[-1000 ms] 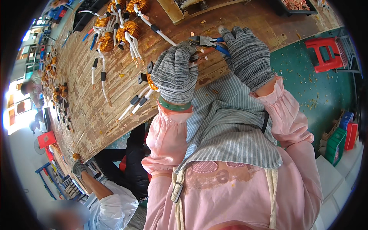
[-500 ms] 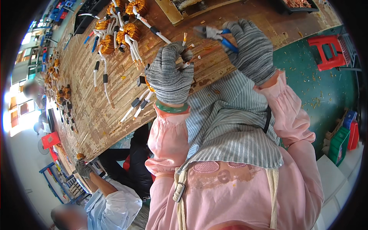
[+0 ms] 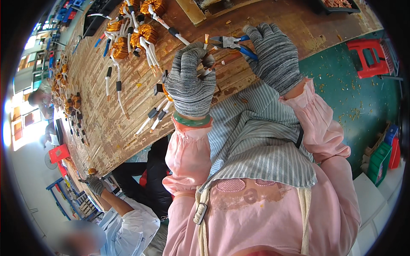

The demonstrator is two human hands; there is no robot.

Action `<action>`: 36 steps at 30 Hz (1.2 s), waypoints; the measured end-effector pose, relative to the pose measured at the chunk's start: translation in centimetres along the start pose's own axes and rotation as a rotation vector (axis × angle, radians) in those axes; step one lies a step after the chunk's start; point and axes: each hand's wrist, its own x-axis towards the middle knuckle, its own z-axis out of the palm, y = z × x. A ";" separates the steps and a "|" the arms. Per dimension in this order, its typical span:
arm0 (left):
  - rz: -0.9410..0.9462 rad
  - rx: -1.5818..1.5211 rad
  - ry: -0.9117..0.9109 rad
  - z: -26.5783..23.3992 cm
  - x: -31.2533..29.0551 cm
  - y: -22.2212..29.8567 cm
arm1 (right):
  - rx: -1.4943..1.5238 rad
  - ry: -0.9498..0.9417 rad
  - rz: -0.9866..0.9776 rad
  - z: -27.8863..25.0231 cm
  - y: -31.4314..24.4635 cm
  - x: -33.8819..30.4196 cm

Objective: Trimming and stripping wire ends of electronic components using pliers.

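Note:
My left hand (image 3: pixel 189 83), in a grey knitted glove, is closed around a copper-wound coil (image 3: pixel 169 94), mostly hidden by the palm. White leads (image 3: pixel 157 113) with black sleeves stick out below the hand. Above its fingers stands a white lead with a bare copper end (image 3: pixel 206 39). My right hand (image 3: pixel 275 57), gloved alike, grips cutting pliers (image 3: pixel 231 42) with blue handles. Their jaws point left and reach that copper end; whether they touch it I cannot tell.
Several copper coils (image 3: pixel 145 35) with white leads lie on the worn wooden table (image 3: pixel 106 136), left of my hands. A dark tray (image 3: pixel 339 9) of copper bits sits far right, above a red stool (image 3: pixel 368 57) on the green floor. A co-worker's gloved hand (image 3: pixel 95 185) is at lower left.
The pliers have moved left and slightly down with my right hand, bringing their jaws up to the copper end. My left hand stays nearly in place with the coil.

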 end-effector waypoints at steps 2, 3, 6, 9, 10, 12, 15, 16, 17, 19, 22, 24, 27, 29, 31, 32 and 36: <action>0.026 0.006 0.006 0.0 0.0 0.0 | 0.034 0.000 -0.011 0.0 -0.1 0.0; 0.006 -0.010 0.006 0.0 0.0 0.1 | 0.034 0.000 -0.010 -0.1 -0.2 0.0; 0.015 -0.026 0.017 0.1 0.1 0.1 | 0.025 -0.033 -0.006 -0.3 -0.3 0.0; 0.024 -0.012 0.019 0.1 0.1 0.1 | 0.032 -0.008 -0.020 -0.2 -0.2 0.0; 0.002 0.000 0.008 0.1 0.0 0.1 | 0.028 -0.015 -0.013 -0.2 -0.2 0.0; 0.017 -0.006 0.015 0.1 0.0 0.0 | 0.025 -0.023 -0.006 -0.2 -0.2 0.0; 0.021 -0.002 0.006 0.0 0.1 0.1 | 0.036 0.004 -0.020 -0.3 -0.3 0.0; 0.009 0.010 -0.011 -0.1 0.1 0.1 | 0.031 0.012 -0.025 -0.2 -0.3 0.0; 0.009 0.011 -0.010 -0.1 0.1 0.1 | 0.026 0.020 -0.030 -0.2 -0.3 0.1; 0.028 -0.009 0.013 -0.1 0.1 0.2 | 0.032 0.018 -0.033 -0.2 -0.3 0.0; 0.059 -0.004 0.020 0.0 0.0 0.0 | 0.046 -0.001 -0.028 0.0 -0.2 0.0; 0.074 0.016 0.032 0.2 0.0 -0.2 | 0.053 -0.018 -0.019 0.1 -0.2 0.0; 0.069 0.017 0.029 0.1 0.0 0.0 | 0.071 -0.147 0.013 -0.2 -0.3 0.0; 0.048 0.001 0.017 0.0 0.0 0.1 | 0.053 -0.079 -0.022 -1.0 -0.5 0.0; 0.006 0.026 0.008 0.0 0.0 0.1 | 0.055 -0.025 -0.057 -1.2 -0.2 -0.2; 0.006 0.026 0.008 0.0 0.0 0.2 | 0.057 0.029 -0.090 -1.2 -0.2 -0.3; 0.030 0.030 0.012 0.1 0.2 0.2 | 0.036 -0.020 -0.077 -0.9 -0.1 0.1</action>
